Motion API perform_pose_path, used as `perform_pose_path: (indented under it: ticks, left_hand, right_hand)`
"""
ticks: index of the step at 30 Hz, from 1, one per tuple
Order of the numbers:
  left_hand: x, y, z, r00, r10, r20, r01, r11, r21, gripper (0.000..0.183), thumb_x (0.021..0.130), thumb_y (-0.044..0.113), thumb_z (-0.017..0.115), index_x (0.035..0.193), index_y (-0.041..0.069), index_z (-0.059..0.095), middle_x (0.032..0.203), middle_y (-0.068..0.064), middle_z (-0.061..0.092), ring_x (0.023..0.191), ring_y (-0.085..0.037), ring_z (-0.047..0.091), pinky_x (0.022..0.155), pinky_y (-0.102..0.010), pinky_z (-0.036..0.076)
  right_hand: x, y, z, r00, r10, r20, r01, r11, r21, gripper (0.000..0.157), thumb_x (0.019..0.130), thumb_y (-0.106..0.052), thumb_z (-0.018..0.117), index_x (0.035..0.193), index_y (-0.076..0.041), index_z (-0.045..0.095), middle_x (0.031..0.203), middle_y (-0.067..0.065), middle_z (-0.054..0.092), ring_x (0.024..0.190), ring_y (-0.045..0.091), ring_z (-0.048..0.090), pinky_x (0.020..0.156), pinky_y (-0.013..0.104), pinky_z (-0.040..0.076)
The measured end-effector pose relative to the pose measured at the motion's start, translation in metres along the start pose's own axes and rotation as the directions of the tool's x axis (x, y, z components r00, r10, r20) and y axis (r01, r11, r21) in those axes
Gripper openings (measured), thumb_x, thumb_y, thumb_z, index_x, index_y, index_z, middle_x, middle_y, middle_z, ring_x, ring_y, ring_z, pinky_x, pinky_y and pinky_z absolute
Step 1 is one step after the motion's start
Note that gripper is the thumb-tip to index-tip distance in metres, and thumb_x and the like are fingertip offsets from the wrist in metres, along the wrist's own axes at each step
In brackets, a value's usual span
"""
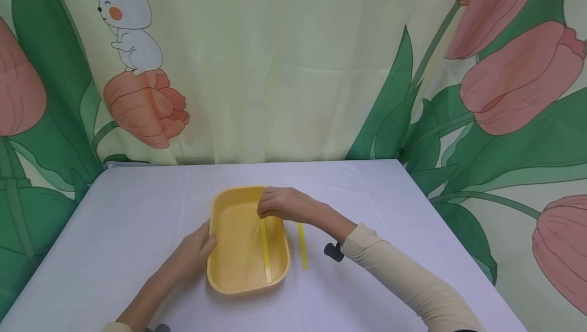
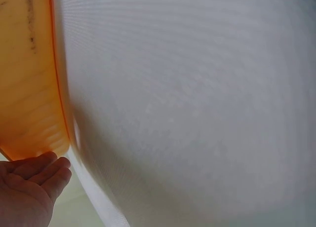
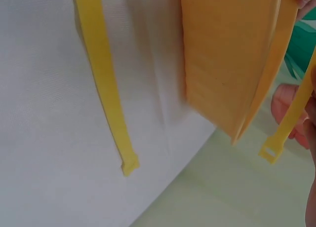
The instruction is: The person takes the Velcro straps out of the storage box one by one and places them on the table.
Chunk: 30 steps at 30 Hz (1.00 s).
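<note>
A shallow yellow tray [image 1: 234,250] with rounded corners lies near the middle of the table. My left hand [image 1: 194,250] holds its left side, thumb at the rim; the left wrist view shows the fingers [image 2: 47,170] against the tray's outer wall. Over the tray's far right part, my right hand [image 1: 286,204] pinches a yellow hook-and-loop cable tie [image 1: 266,253] that hangs down across the inside. Its slotted head [image 3: 271,149] sticks out past the fingers in the right wrist view. A second yellow cable tie [image 1: 302,248] lies flat on the table, right of the tray.
A white cloth covers the table [image 1: 367,194]. Behind and around it hangs a curtain [image 1: 284,67] printed with tulips and a rabbit. Dark wrist-worn pieces show by the right cuff [image 1: 334,251] and at the bottom edge near the left forearm.
</note>
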<state>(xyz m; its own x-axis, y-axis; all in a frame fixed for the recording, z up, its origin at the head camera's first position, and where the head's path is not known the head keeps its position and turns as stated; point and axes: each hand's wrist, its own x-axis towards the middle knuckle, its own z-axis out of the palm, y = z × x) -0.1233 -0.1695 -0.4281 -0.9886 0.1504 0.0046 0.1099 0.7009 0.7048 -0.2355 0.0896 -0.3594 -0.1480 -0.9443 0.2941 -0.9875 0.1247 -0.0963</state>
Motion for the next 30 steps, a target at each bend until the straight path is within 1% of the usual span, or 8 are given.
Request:
perform_pose_path:
  ticks: [4,8,15,23,27,30]
  left_hand:
    - [-0.001,0.001,-0.001,1.000,0.003,-0.007,-0.003,1.000,0.004,0.053,0.100,0.017,0.036,0.142,-0.012,0.024,0.137,-0.029,0.041,0.126,-0.043,0.038,0.104,-0.053,0.030]
    - [-0.002,0.002,-0.003,1.000,0.017,-0.013,-0.017,1.000,0.000,0.053,0.099,0.017,0.036,0.141,-0.013,0.025,0.136,-0.030,0.041,0.126,-0.044,0.038,0.103,-0.053,0.030]
    - [-0.003,0.002,-0.003,1.000,0.023,-0.004,-0.023,1.000,-0.009,0.053,0.100,0.017,0.036,0.141,-0.013,0.024,0.137,-0.031,0.040,0.126,-0.044,0.037,0.103,-0.053,0.031]
    - [-0.002,0.001,-0.003,1.000,0.017,0.000,-0.017,1.000,-0.003,0.053,0.100,0.018,0.036,0.141,-0.013,0.024,0.137,-0.030,0.040,0.127,-0.043,0.036,0.103,-0.053,0.031]
    - [-0.002,0.001,-0.002,1.000,0.009,0.004,-0.009,1.000,0.002,0.053,0.100,0.018,0.036,0.141,-0.013,0.025,0.137,-0.031,0.040,0.127,-0.044,0.037,0.103,-0.053,0.031]
    - [-0.002,0.001,-0.002,1.000,0.001,0.004,-0.001,1.000,0.006,0.052,0.100,0.017,0.036,0.141,-0.013,0.025,0.137,-0.031,0.040,0.126,-0.044,0.037,0.103,-0.054,0.031]
  right_hand:
    - [-0.005,0.001,-0.004,1.000,0.005,-0.018,-0.005,1.000,-0.006,0.010,0.086,-0.006,0.068,0.093,-0.013,0.070,0.093,-0.007,0.065,0.091,0.008,0.052,0.079,0.008,0.041]
    - [-0.012,0.001,-0.008,0.999,0.028,-0.034,-0.028,1.000,-0.006,0.010,0.086,-0.007,0.067,0.094,-0.013,0.070,0.094,-0.008,0.065,0.092,0.007,0.052,0.078,0.009,0.042]
    - [-0.022,0.001,-0.013,0.995,0.072,-0.069,-0.069,0.997,0.046,0.012,0.085,-0.006,0.069,0.095,-0.013,0.071,0.095,-0.007,0.065,0.093,0.006,0.054,0.081,0.008,0.042]
    - [-0.032,0.004,-0.013,0.994,0.039,-0.102,-0.036,0.999,0.029,0.010,0.085,-0.005,0.068,0.094,-0.009,0.070,0.095,-0.005,0.065,0.093,0.008,0.056,0.083,0.010,0.043]
    - [-0.037,0.005,-0.012,0.992,0.037,-0.118,-0.034,0.999,0.031,0.009,0.085,-0.005,0.068,0.093,-0.009,0.070,0.094,-0.005,0.065,0.093,0.007,0.056,0.083,0.011,0.044]
    - [-0.041,0.005,-0.013,0.991,0.045,-0.130,-0.039,0.998,0.050,0.009,0.085,-0.004,0.068,0.092,-0.009,0.069,0.094,-0.005,0.065,0.093,0.007,0.057,0.083,0.012,0.044]
